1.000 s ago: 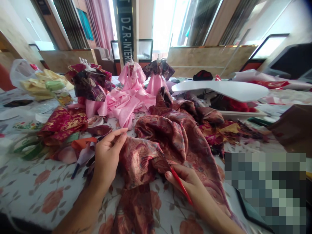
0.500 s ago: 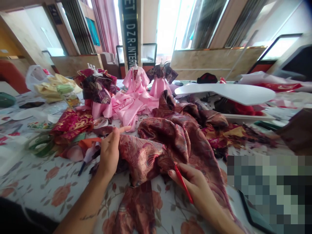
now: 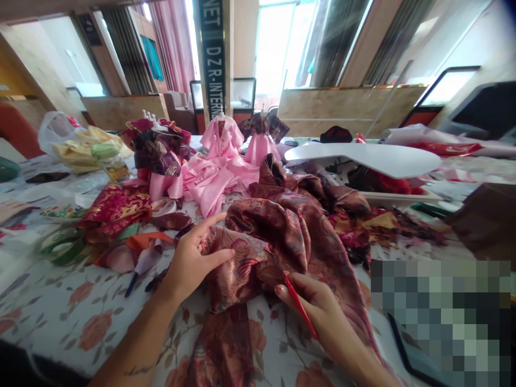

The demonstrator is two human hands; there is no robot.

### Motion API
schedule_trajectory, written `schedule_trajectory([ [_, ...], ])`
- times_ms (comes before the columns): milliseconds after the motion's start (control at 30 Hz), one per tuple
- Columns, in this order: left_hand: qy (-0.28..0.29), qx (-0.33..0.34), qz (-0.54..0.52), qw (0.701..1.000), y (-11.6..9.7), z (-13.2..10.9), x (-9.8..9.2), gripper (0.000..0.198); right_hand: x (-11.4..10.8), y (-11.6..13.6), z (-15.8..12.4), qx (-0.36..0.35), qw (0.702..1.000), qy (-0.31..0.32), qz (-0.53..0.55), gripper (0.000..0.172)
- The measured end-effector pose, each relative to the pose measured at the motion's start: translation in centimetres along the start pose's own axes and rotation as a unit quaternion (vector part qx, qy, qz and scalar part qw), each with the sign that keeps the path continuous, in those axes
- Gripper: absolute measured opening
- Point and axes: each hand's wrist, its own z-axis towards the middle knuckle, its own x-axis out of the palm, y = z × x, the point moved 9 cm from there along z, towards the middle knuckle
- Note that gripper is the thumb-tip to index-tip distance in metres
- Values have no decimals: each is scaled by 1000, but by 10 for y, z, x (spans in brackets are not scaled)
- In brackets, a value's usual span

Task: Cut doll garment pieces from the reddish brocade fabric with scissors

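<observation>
A brown-red patterned brocade cloth lies bunched on the table in front of me. My left hand rests at its left side, thumb and index finger apart over the fabric; its other fingers are partly hidden. In my right hand is a pair of red-handled scissors, with the thin dark tip against the middle of the cloth. Whether the blades are apart I cannot tell. More of the same brocade spreads to the right, and a strip hangs toward me.
Small dress forms stand at the back, two with pink dresses and one in dark brocade. Pink satin, magenta-gold brocade, green tape rolls and a white board surround the cloth. A dark-edged device lies right.
My left hand has shifted right over the cloth, and its thumb has spread away from the index finger. The right hand with the scissors stays nearly still. The view has tilted slightly.
</observation>
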Motion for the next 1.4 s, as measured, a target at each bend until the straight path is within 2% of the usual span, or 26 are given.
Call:
schedule_trajectory([
  [100,-20,2,2,1000,-4,-1,-4,65,4,-1,0,13,999,23,37,35],
  [200,-38,-23,-36,998,-1,0,-10,70,4,-3,1,21,998,24,45,38],
  [400,-136,-41,-168,975,12,5,-34,53,6,-6,2,47,997,27,62,48],
  [567,-188,-41,-177,965,16,4,-43,43,8,-7,2,59,995,29,68,51],
  [767,-141,-104,-194,965,26,6,-37,51,10,-9,0,76,990,42,109,55],
  [900,-104,-109,-167,974,23,8,-38,37,12,-6,-1,74,983,67,156,55],
  [1033,29,-141,-110,983,26,7,-20,30,10,0,-3,63,979,75,180,52],
  [1100,97,-165,-107,976,30,2,-6,27,12,5,-4,54,977,91,187,51],
  [1167,136,-175,-126,967,31,-4,6,29,13,9,-4,41,975,98,193,51],
  [1233,133,-170,-161,963,31,-6,10,27,10,13,-3,28,978,90,185,51],
  [1267,110,-168,-184,962,31,-5,8,26,7,13,-2,24,981,76,174,50],
  [1400,-31,-193,-247,949,41,-2,-15,17,-15,10,2,24,992,-36,118,47],
])
